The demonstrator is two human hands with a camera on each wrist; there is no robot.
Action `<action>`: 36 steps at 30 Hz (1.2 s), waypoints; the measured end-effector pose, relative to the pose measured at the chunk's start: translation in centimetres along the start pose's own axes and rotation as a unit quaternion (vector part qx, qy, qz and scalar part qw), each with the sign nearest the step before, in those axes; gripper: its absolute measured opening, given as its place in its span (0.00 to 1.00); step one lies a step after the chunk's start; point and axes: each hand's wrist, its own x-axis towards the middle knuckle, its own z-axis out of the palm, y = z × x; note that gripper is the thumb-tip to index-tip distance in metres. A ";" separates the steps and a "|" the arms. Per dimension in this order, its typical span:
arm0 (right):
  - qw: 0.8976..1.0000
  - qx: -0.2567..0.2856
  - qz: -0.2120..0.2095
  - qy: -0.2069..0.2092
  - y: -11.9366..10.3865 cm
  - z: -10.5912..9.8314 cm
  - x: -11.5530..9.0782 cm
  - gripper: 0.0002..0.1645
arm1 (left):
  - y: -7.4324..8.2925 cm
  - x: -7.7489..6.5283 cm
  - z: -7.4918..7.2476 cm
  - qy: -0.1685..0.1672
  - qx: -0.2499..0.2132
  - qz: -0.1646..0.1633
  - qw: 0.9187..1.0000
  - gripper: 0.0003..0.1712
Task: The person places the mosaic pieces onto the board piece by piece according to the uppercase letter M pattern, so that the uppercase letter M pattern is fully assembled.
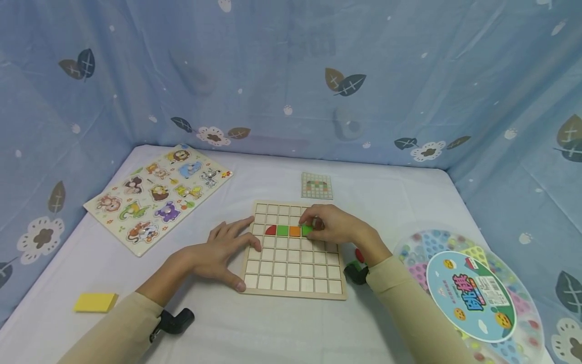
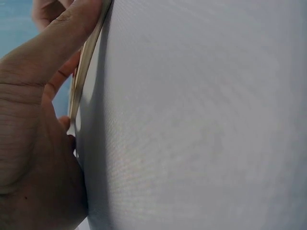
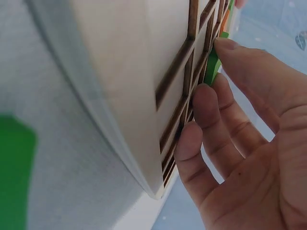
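Observation:
A wooden grid board (image 1: 287, 256) lies flat in front of me. One row holds a red quarter-round tile (image 1: 271, 230), a green square tile (image 1: 282, 231) and an orange square tile (image 1: 294, 231). Right of the orange one, my right hand (image 1: 335, 225) pinches another green square tile (image 3: 212, 67) between thumb and fingers, at the grid's surface. My left hand (image 1: 217, 257) rests against the board's left side, fingers spread, thumb by the lower left corner and fingertips on the frame. A small pattern card (image 1: 317, 186) lies beyond the board.
Red tile (image 1: 359, 255) and green tile (image 1: 353, 265) pieces lie beside the board, partly hidden by the right wrist. An animal knob puzzle (image 1: 159, 197) is at the back left. A yellow block (image 1: 95, 302) sits front left. A round board-game package (image 1: 470, 296) occupies the right.

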 end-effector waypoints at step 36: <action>1.000 -0.013 0.026 -0.005 -0.5 -0.2 -0.3 0.16 | 0.1 0.0 -0.1 -0.006 -0.004 0.007 1.000 0.46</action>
